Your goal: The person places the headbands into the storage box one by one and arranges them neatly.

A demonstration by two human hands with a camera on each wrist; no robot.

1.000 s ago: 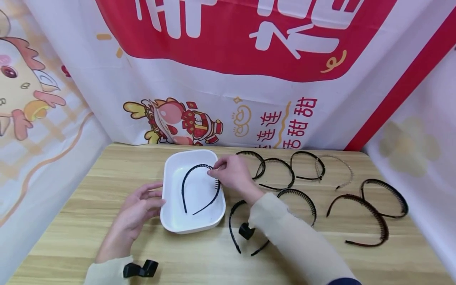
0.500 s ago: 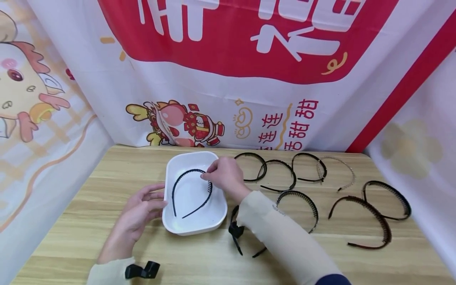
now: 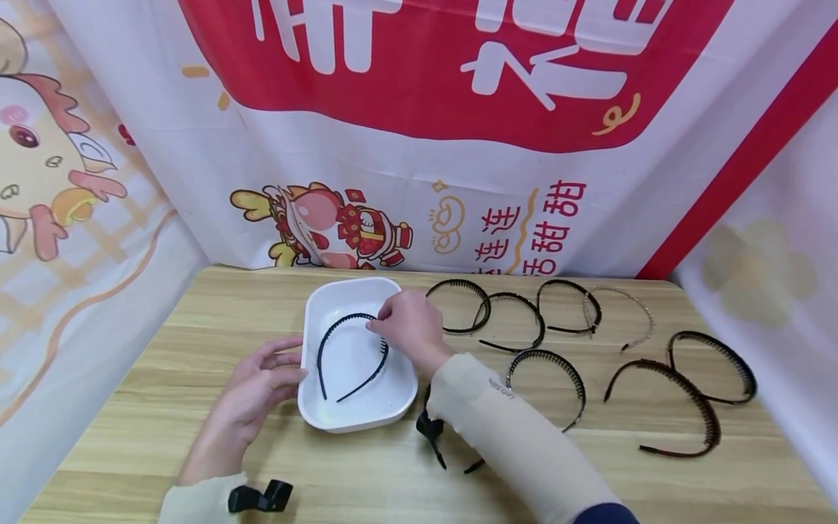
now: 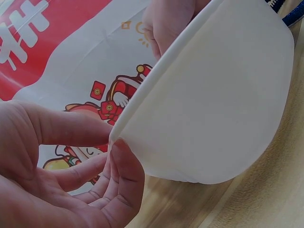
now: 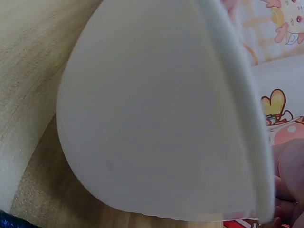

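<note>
A black toothed headband (image 3: 323, 342) is inside the white plastic tub (image 3: 308, 407), its two ends pointing toward the front. My right hand (image 3: 414, 326) reaches over the tub's right rim and pinches the band by its right upper curve. At the opposite side, my left hand (image 3: 252, 389) touches the tub's left rim with thumb and fingertips, the fingers loosely bent. Close up in the left wrist view, those fingertips (image 4: 124, 154) meet the rim. The tub's outer wall (image 5: 152, 114) fills most of the right wrist view, hiding the headband there.
Several headbands lie on the wooden table (image 3: 216, 320) right of the tub, including a brown one (image 3: 694, 397), a thin pale one (image 3: 638, 306) and a black one (image 3: 569, 367). Another black headband (image 3: 435, 455) is partly under my right forearm. A printed cloth (image 3: 419, 167) hangs behind.
The right hand has moved left and slightly down into the tub, bringing the headband toward the tub's left side. The left hand keeps its place at the rim.
</note>
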